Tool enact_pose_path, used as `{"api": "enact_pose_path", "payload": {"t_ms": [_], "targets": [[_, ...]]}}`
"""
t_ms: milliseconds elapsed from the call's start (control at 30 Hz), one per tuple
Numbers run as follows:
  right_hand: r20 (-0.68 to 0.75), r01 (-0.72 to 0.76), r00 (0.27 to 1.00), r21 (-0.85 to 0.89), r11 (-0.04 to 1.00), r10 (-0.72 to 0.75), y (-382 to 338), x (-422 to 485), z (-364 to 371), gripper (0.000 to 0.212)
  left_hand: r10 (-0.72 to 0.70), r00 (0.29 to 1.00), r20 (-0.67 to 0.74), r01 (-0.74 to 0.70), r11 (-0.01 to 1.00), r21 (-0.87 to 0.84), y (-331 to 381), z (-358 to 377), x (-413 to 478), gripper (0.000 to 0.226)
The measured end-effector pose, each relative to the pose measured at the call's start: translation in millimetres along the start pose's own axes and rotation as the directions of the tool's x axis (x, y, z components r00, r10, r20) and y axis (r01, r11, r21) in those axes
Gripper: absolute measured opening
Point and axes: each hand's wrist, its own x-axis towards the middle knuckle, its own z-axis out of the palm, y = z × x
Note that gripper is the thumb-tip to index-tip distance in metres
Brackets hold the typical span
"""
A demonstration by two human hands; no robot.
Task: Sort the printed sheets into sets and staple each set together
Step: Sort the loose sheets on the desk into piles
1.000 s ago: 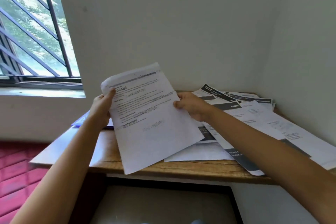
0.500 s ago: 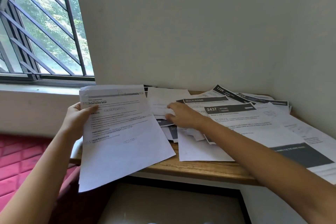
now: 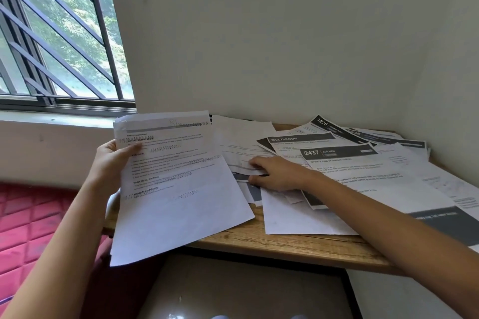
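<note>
Your left hand (image 3: 108, 163) pinches the held sheets (image 3: 176, 202) by their left edge; right hand (image 3: 277, 173) flat on the bench (image 3: 298, 243) pile (image 3: 363, 179). Limp, slippery paper: pinch a corner.

Our left hand (image 3: 111, 160) holds a printed sheet (image 3: 176, 189) by its left edge, thumb on its face. Our right hand (image 3: 277, 173) rests among loose sheets (image 3: 363, 171) on the wooden table (image 3: 285, 243); its grip is unclear

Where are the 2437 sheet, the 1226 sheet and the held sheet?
2437 sheet (image 3: 347, 152), head view, dark header band.
1226 sheet (image 3: 322, 122), head view, printed number.
held sheet (image 3: 176, 215), head view, blank lower half.
</note>
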Motion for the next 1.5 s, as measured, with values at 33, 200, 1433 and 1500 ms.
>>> {"api": "enact_pose_path", "payload": {"t_ms": [33, 200, 1433, 1500], "targets": [[-0.014, 0.006, 1.0, 0.02, 1.0, -0.006, 1, 0, 0, 0.049, 0.003, 1.0, 0.0, -0.003, 1.0, 0.003, -1, 0, 0, 0.011], [-0.074, 0.043, 0.997, 0.094, 0.995, -0.036, 2, -1, -8, 0.056, 0.02, 1.0, 0.005, -0.02, 1.0, -0.01, 1, -1, -1, 0.011], [-0.113, 0.006, 0.994, 0.07, 0.998, 0.002, 24, 67, -47, 0.039, -0.004, 0.995, -0.105, 0.004, 1.0, -0.004, 4, -28, -14, 0.009], [-0.132, -0.083, 0.986, 0.122, 0.989, 0.099, 37, 81, -53, 0.042, 0.003, 0.995, -0.102, -0.005, 1.0, -0.023, 4, -23, -12, 0.01]]}}
